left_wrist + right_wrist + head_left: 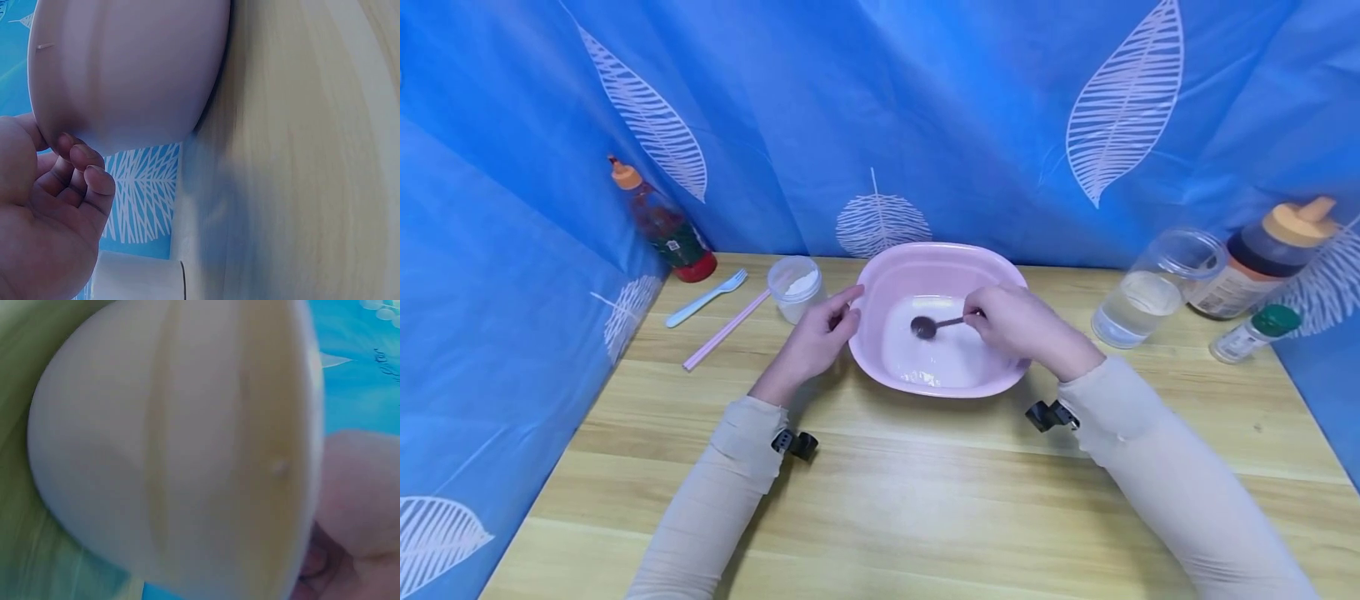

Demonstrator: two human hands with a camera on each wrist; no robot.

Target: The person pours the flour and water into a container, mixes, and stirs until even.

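A pink basin [940, 390] stands on the table with whitish liquid in its bottom. My left hand [814, 342] pinches the basin's left rim between thumb and fingers; the left wrist view shows the fingertips [84, 156] curled at the rim. Over the basin's right side, my right hand [1011, 321] grips the handle of a dark spoon [923, 327], whose bowl dips into the liquid near the middle. In the right wrist view the basin's outer wall [200, 437] covers most of the frame and hides the spoon.
Left of the basin are a small jar [797, 287] of white powder, pink chopsticks [726, 332], a blue fork [707, 297] and a red sauce bottle [673, 229]. On the right stand a clear cup [1138, 304] of liquid, a dark sauce bottle [1262, 258] and a green-capped shaker [1255, 333].
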